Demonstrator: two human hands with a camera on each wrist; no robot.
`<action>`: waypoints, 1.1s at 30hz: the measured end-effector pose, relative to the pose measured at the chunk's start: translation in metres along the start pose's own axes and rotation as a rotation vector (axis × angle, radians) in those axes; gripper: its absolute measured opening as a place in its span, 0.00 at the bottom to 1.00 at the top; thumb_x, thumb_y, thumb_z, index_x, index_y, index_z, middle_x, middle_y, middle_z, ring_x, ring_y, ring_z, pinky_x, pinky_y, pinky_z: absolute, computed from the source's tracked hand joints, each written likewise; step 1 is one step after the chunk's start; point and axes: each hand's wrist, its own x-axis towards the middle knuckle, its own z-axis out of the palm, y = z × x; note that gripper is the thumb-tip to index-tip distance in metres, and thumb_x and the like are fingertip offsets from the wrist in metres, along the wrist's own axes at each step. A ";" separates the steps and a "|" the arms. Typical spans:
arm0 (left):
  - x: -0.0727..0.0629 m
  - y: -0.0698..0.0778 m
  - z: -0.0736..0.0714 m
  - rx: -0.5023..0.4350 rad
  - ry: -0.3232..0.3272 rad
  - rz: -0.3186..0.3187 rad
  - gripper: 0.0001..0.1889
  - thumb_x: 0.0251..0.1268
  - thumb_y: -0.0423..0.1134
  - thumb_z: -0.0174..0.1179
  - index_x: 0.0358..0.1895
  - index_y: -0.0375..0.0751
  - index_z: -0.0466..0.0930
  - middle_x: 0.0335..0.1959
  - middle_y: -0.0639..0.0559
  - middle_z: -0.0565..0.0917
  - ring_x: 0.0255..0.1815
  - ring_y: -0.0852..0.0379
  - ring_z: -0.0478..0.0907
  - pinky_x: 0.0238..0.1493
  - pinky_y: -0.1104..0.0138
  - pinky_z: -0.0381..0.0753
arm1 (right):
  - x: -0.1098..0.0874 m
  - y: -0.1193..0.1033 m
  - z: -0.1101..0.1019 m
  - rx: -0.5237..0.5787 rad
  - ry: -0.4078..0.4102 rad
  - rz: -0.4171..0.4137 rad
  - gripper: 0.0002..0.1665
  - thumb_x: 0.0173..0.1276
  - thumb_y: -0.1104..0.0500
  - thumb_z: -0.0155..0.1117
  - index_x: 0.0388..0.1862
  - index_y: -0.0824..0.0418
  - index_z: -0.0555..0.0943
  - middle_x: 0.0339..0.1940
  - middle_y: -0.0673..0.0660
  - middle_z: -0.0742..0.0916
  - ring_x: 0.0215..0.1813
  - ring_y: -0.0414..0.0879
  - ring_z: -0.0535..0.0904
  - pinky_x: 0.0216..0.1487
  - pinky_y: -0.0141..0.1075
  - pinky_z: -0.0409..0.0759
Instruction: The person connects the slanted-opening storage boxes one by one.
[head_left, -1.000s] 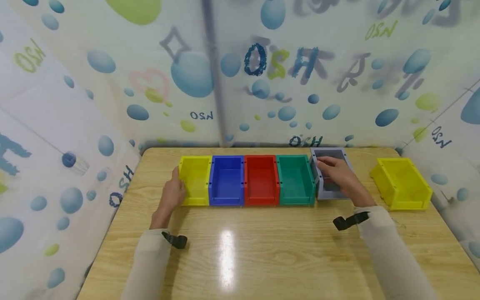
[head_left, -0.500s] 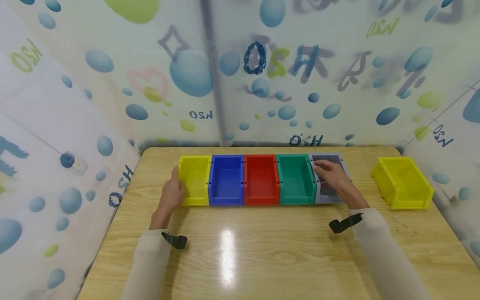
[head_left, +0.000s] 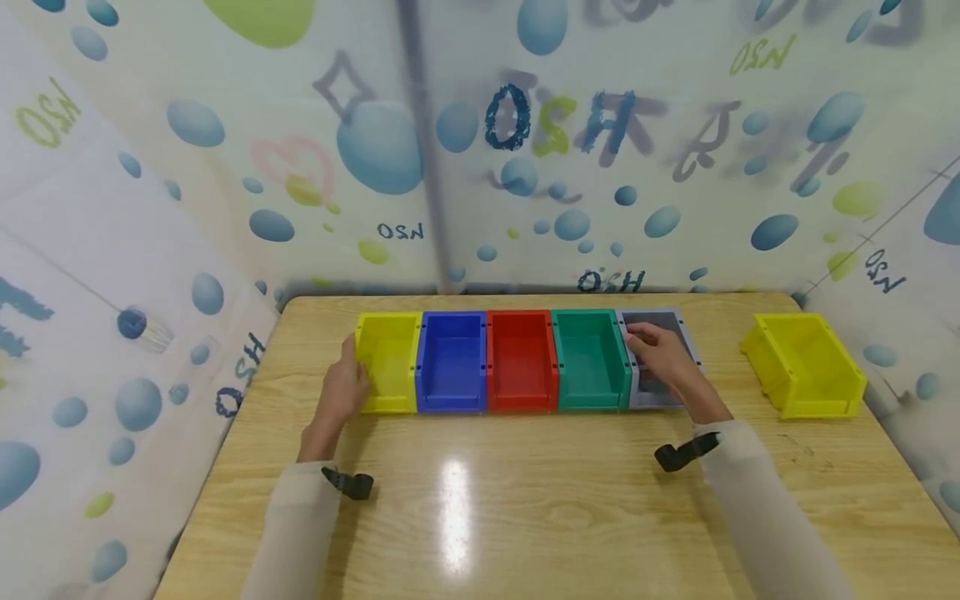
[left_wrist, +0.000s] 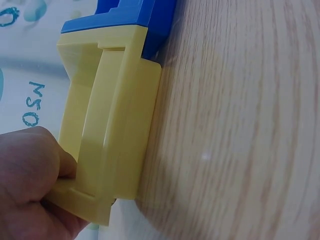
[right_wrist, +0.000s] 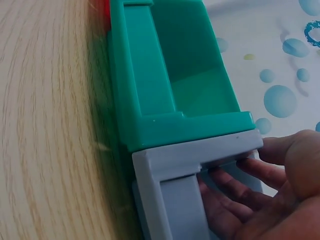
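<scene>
A row of plastic storage bins stands on the table: yellow, blue, red, green and grey. My left hand grips the yellow bin's outer side wall, its thumb over the rim in the left wrist view. At the other end, my right hand holds the grey bin's side wall nearest the green one. In the right wrist view, several fingers reach inside the grey bin, whose wall lies right against the green bin. Part of the grey bin's inside is hidden by this hand.
Apart from the row, a second yellow bin stands at the right side of the wooden table. Behind the table's far edge rises a patterned wall covering.
My right hand has slid the grey bin left and slightly nearer, closing the gap beside the green bin. It now lines up with the row. The left hand stays on the yellow bin.
</scene>
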 end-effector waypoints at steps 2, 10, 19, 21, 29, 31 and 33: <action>-0.001 0.000 0.000 -0.002 0.002 0.004 0.29 0.76 0.29 0.37 0.76 0.29 0.42 0.57 0.17 0.74 0.50 0.31 0.78 0.51 0.44 0.75 | -0.001 0.001 0.000 -0.016 0.005 -0.007 0.32 0.82 0.48 0.40 0.78 0.62 0.59 0.72 0.69 0.70 0.66 0.62 0.70 0.59 0.52 0.77; -0.004 -0.002 -0.001 0.005 0.026 0.006 0.28 0.76 0.29 0.38 0.76 0.29 0.44 0.53 0.17 0.76 0.44 0.32 0.80 0.46 0.44 0.75 | -0.002 -0.003 0.009 -0.137 0.045 -0.077 0.30 0.83 0.50 0.38 0.75 0.65 0.61 0.69 0.71 0.72 0.60 0.61 0.73 0.51 0.50 0.82; -0.002 0.001 0.001 -0.005 0.022 0.004 0.29 0.76 0.29 0.37 0.76 0.29 0.43 0.55 0.18 0.75 0.45 0.35 0.78 0.48 0.45 0.75 | -0.002 -0.005 0.004 -0.154 0.054 -0.058 0.30 0.83 0.49 0.38 0.75 0.64 0.61 0.69 0.70 0.72 0.60 0.61 0.73 0.51 0.50 0.81; -0.001 0.002 0.002 -0.009 0.021 0.001 0.29 0.77 0.29 0.37 0.77 0.30 0.42 0.56 0.18 0.75 0.45 0.36 0.78 0.48 0.45 0.75 | -0.003 -0.006 0.001 -0.158 0.045 -0.059 0.30 0.83 0.49 0.38 0.75 0.64 0.61 0.69 0.69 0.73 0.61 0.61 0.73 0.51 0.49 0.81; -0.001 0.003 0.003 -0.009 0.009 -0.007 0.29 0.76 0.30 0.37 0.76 0.30 0.42 0.57 0.17 0.74 0.48 0.32 0.78 0.52 0.43 0.74 | -0.017 -0.010 -0.022 -0.169 0.124 -0.106 0.29 0.82 0.50 0.43 0.70 0.70 0.68 0.63 0.73 0.78 0.59 0.65 0.79 0.49 0.48 0.83; -0.001 0.002 0.003 -0.003 0.012 -0.010 0.29 0.76 0.29 0.36 0.77 0.30 0.42 0.57 0.18 0.73 0.48 0.32 0.77 0.51 0.43 0.74 | -0.022 -0.010 -0.033 -0.204 0.190 -0.135 0.28 0.82 0.51 0.45 0.69 0.70 0.69 0.60 0.73 0.80 0.57 0.65 0.80 0.49 0.48 0.83; -0.002 0.001 0.002 -0.003 0.009 -0.017 0.29 0.76 0.29 0.36 0.77 0.31 0.41 0.58 0.18 0.72 0.48 0.34 0.77 0.51 0.44 0.73 | -0.027 -0.005 -0.046 -0.255 0.292 -0.172 0.26 0.81 0.53 0.47 0.66 0.70 0.71 0.57 0.72 0.81 0.54 0.64 0.81 0.49 0.47 0.83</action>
